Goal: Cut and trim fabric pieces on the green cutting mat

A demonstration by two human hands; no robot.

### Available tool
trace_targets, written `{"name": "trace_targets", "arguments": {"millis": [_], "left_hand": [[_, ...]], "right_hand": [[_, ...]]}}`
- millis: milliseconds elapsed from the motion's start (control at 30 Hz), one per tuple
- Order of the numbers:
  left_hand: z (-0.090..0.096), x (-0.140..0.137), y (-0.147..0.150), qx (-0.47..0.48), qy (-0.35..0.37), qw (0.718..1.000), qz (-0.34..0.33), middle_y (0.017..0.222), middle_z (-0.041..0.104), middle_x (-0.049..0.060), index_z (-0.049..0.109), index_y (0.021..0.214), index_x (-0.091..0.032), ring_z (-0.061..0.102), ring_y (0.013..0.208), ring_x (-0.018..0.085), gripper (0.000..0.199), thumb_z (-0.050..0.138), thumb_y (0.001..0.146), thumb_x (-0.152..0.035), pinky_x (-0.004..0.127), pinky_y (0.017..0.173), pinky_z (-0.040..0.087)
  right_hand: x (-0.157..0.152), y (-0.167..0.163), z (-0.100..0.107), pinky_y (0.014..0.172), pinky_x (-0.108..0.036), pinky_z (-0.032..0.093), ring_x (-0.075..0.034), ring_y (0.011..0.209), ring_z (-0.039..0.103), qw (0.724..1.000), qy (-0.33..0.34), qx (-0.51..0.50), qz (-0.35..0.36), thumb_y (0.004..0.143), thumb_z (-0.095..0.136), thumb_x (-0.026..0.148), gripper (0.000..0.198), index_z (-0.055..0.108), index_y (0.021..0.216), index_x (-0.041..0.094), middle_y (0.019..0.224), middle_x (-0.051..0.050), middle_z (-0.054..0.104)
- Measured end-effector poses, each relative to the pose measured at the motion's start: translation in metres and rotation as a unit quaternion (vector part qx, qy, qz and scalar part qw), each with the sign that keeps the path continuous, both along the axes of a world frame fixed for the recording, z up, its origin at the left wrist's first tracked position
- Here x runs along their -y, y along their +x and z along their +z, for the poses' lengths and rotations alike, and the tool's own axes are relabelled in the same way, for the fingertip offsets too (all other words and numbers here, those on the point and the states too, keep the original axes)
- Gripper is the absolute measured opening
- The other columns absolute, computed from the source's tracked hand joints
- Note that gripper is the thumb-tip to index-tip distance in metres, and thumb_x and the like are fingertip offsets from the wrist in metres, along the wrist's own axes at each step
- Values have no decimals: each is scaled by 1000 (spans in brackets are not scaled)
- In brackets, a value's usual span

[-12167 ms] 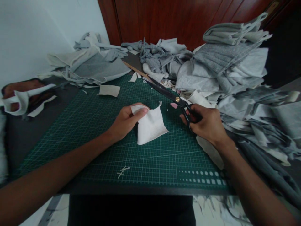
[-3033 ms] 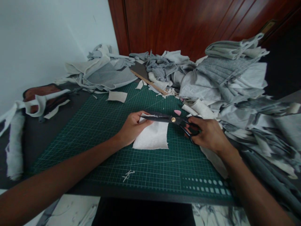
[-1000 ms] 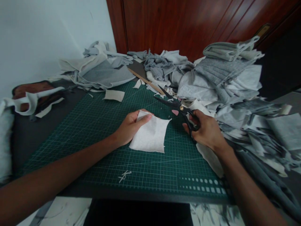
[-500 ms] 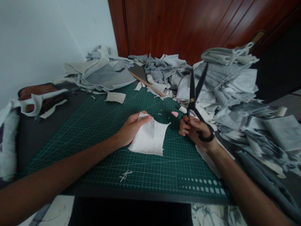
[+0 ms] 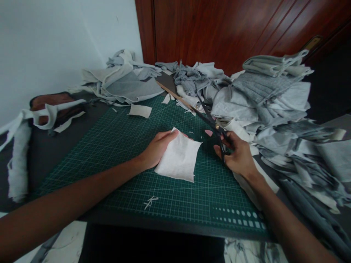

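Note:
My left hand (image 5: 160, 148) pinches a roughly square piece of white fabric (image 5: 181, 157) by its upper left edge, thumb on top and fingers underneath. The cloth is held over a green cutting mat (image 5: 123, 182). In my right hand (image 5: 238, 153) is a pair of black fabric scissors (image 5: 211, 122), held by the handles with the blades parted and pointing up and to the left. The blades are apart from the cloth. A pink piece of tailor's chalk (image 5: 208, 133) lies on the mat between the cloth and the scissors.
A small cream fabric piece (image 5: 140, 111) lies on the mat's far side, near a wooden stick (image 5: 175, 96). Grey and white cloth heaps (image 5: 260, 95) line the back and right. At left are a brown-and-black item (image 5: 52, 104) and a rolled cloth (image 5: 19, 164).
My right hand has turned, swinging the scissors from upright to leaning left, with the blades now closer together. My left hand still grips the fabric. The whole view has shifted slightly.

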State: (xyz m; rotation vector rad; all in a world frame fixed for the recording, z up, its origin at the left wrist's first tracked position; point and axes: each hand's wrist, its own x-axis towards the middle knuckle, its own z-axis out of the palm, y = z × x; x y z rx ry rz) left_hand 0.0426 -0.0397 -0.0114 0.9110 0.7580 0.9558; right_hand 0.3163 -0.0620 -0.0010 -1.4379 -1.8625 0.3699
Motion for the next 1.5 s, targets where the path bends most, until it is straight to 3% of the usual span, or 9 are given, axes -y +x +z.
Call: {"name": "trace_targets", "arguments": {"millis": [200,433,667,767,867,967,1067,1333,1500], "left_hand": [[1,-1,-1,-22,11,999,26,88,80,7,75,83,-20,75,81,22,44,75,82,-64,32,76,60],[-2,-4,-2,-51,26,997,48,80,76,6,73,85,-20,71,73,20,50,70,84,-70,29,68,57],[-7,-2,-4,-127,77,989,23,83,72,2,73,101,-20,64,69,15,41,79,83,-56,25,60,49],[-7,-1,-4,-154,95,983,35,79,69,0,72,96,-19,61,66,14,36,82,81,-50,24,58,45],[-4,-1,-3,-120,59,990,41,71,66,-1,69,84,-19,60,61,13,36,80,81,-53,24,56,45],[0,-2,0,-89,20,995,34,77,73,4,72,79,-19,67,68,17,41,71,85,-60,27,63,52],[2,-3,0,-95,23,994,56,81,76,6,71,76,-20,70,73,19,46,67,87,-65,29,68,55],[1,-7,-4,-112,42,989,87,71,70,3,69,79,-21,63,64,18,52,70,82,-72,28,57,49],[1,-12,-4,-85,32,988,124,68,63,-1,54,76,-23,61,62,17,57,72,80,-77,29,57,48]], "right_hand": [[-2,5,-6,62,-32,48,-19,65,62,996,7,83,12,83,71,39,26,56,97,23,83,-2,66],[-4,10,-5,62,-32,48,-20,66,63,992,33,120,5,83,72,38,25,58,96,22,84,-3,67],[-2,7,-1,60,-31,46,-19,62,61,989,55,134,-2,84,72,40,26,59,97,22,78,-1,66],[-2,8,-1,59,-31,46,-19,62,62,988,54,145,2,83,72,40,25,59,96,22,79,-2,67],[-2,7,-1,60,-31,47,-21,67,66,986,51,160,13,83,73,39,25,58,95,22,85,-5,71],[-1,6,-1,60,-31,47,-23,71,68,984,54,172,15,82,72,37,24,59,95,22,85,-5,71],[-2,7,-1,61,-32,47,-23,70,67,983,55,176,10,81,73,35,23,59,94,22,86,-5,71],[-5,13,0,60,-31,48,-22,71,67,987,44,152,4,84,73,40,26,60,97,22,89,-6,73],[-3,10,3,59,-30,46,-19,64,61,991,42,130,9,84,73,43,27,58,95,23,80,-2,69]]}}
